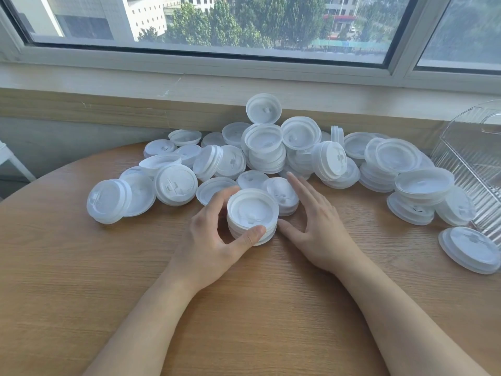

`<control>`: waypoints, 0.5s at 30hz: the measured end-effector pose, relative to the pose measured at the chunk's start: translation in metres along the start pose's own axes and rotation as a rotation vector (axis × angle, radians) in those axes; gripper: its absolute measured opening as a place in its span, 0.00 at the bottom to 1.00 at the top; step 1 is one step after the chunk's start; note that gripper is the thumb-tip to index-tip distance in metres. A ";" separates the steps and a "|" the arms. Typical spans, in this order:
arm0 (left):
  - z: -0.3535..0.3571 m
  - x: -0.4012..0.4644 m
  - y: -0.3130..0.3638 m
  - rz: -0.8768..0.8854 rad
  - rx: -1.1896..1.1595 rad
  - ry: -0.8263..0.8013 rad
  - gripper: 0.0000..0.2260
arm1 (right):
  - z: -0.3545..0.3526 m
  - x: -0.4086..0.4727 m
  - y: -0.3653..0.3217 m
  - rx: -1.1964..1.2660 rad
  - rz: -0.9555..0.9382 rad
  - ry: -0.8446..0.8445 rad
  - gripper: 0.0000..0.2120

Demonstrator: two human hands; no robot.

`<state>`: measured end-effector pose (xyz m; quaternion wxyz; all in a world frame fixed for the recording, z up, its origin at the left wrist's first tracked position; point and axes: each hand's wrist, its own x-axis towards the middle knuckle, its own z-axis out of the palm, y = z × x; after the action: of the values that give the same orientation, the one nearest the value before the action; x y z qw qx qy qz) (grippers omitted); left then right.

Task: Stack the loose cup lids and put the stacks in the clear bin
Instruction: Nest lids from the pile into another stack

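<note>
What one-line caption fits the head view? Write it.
Left hand grips a lid stack; right hand open beside it.

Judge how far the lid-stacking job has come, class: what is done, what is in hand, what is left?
Done: little; the clear bin shows no stacks inside. In hand: the left hand grips a short stack of lids on the table, the right hand open beside it. Left: the big heap of loose lids, then binning.

Bright, even daylight, sharp focus.
Light came through the wide glass window point(217, 23) behind the round wooden table point(81, 267); shadows were soft, and straight frame edges bowed outward.
</note>
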<state>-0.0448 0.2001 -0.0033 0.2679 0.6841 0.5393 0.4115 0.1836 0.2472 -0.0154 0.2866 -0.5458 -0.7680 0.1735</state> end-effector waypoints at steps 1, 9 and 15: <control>0.000 0.000 0.000 0.000 -0.002 0.000 0.28 | 0.001 0.000 0.001 -0.033 -0.002 -0.020 0.42; 0.000 0.000 -0.002 -0.003 -0.014 -0.001 0.29 | -0.004 -0.001 0.004 0.129 0.083 0.132 0.37; 0.000 0.000 -0.002 -0.017 -0.014 -0.002 0.31 | -0.007 0.000 0.006 0.425 0.156 0.250 0.23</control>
<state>-0.0463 0.2005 -0.0050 0.2768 0.6781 0.5420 0.4121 0.1918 0.2489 -0.0136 0.4731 -0.5482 -0.6286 0.2838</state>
